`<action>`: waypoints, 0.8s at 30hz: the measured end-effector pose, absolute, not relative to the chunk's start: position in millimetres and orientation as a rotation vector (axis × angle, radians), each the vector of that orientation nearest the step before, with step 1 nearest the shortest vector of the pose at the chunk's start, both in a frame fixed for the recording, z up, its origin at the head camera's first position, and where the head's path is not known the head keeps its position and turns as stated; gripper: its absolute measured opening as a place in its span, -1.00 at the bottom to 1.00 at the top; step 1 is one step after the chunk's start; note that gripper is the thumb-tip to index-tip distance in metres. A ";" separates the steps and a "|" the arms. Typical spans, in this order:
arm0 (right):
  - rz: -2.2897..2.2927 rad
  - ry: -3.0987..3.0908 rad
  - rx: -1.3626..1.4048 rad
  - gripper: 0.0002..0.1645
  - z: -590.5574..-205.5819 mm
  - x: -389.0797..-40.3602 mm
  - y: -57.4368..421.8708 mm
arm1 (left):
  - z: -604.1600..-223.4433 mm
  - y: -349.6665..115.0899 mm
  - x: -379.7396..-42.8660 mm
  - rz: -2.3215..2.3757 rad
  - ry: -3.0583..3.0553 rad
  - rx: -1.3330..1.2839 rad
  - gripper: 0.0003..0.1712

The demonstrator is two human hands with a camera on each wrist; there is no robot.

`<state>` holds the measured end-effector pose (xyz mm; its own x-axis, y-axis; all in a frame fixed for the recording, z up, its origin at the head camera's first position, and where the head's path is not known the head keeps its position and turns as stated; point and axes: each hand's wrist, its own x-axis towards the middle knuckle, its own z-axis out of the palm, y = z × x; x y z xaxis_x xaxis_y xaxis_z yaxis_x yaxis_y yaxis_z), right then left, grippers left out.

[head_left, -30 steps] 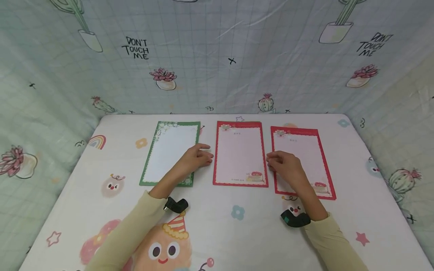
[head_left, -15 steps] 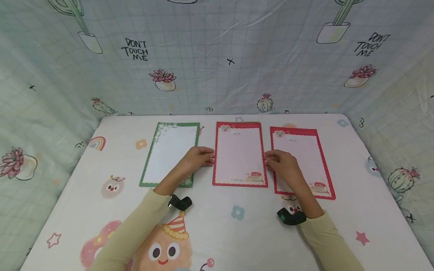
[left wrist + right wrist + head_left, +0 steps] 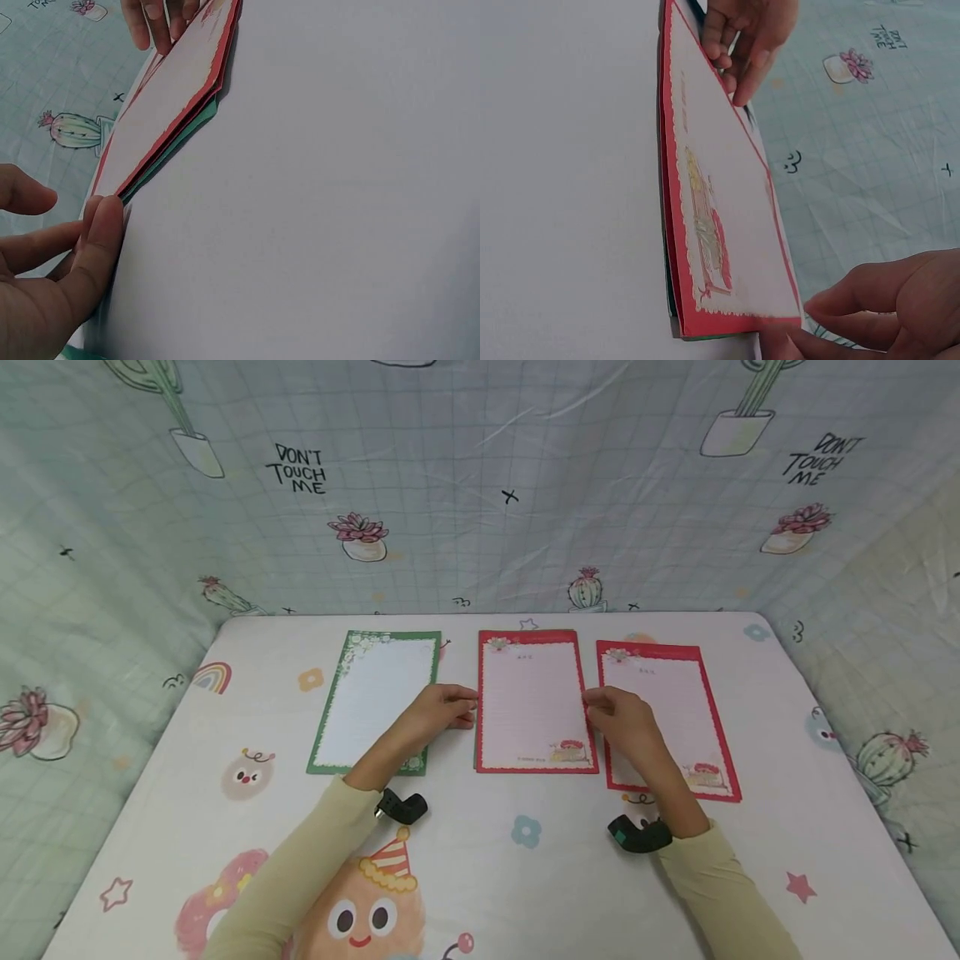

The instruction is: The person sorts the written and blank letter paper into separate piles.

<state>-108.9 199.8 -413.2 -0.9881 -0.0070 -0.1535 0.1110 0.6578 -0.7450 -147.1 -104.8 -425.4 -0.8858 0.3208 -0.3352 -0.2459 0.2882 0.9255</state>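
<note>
Both hands pinch the middle red-bordered sheet (image 3: 534,702): left hand (image 3: 441,708) at its left edge, right hand (image 3: 619,717) at its right edge.

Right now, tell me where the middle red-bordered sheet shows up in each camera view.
Head: the middle red sheet lies at centre, between both hands.
Left wrist: the sheet runs up from lower left to the top.
Right wrist: it fills the centre, edge-on.
Shared landmark: the left hand at its edge, also at the top of the right wrist view.
</note>
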 end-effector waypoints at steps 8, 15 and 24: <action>-1.245 2.731 0.106 -0.43 -415.0 -113.4 194.6 | -425.8 -104.7 -147.7 1.654 2.072 0.056 -0.58; -1.235 2.723 0.125 -0.40 -416.0 -113.6 193.8 | -425.7 -105.2 -148.7 1.666 2.065 0.050 -0.57; -1.257 2.706 0.108 -0.45 -414.9 -113.9 194.8 | -424.9 -105.7 -148.7 1.695 2.027 0.024 -0.57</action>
